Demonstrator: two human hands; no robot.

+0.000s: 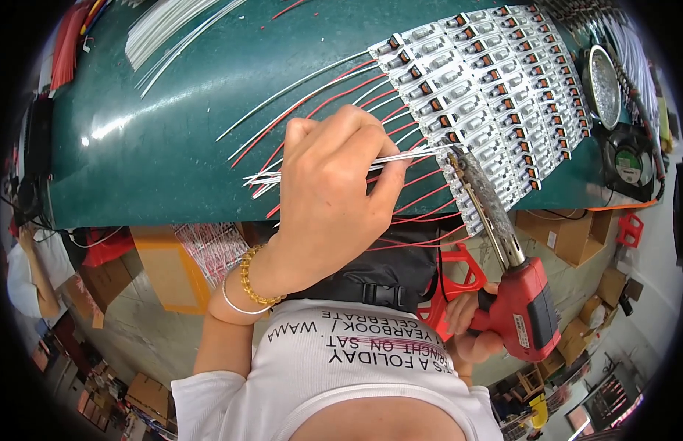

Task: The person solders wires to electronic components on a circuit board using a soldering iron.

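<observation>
My left hand (338, 187) is closed over the middle of the table, pinching a few white wires (416, 153) between thumb and fingers. Their tips reach the near edge of a panel of small circuit boards (448, 62). My right hand (470, 323) grips the handle of a red and black soldering gun (529, 309). Its dark, stained tip rests at or just over the board edge, beside the ends of the white wires. Whether tip and wire touch is too small to tell. Red and white wires (305, 103) fan out leftward from the panel's left edge, partly under my left hand.
The green tabletop (165, 158) holds a bundle of white wires (161, 33) at the far left. A metal bowl (602, 87) and a solder spool (628, 167) stand right of the panel. Below the edge are a red stool (463, 272) and cardboard boxes (566, 234). Another person (36, 272) is at left.
</observation>
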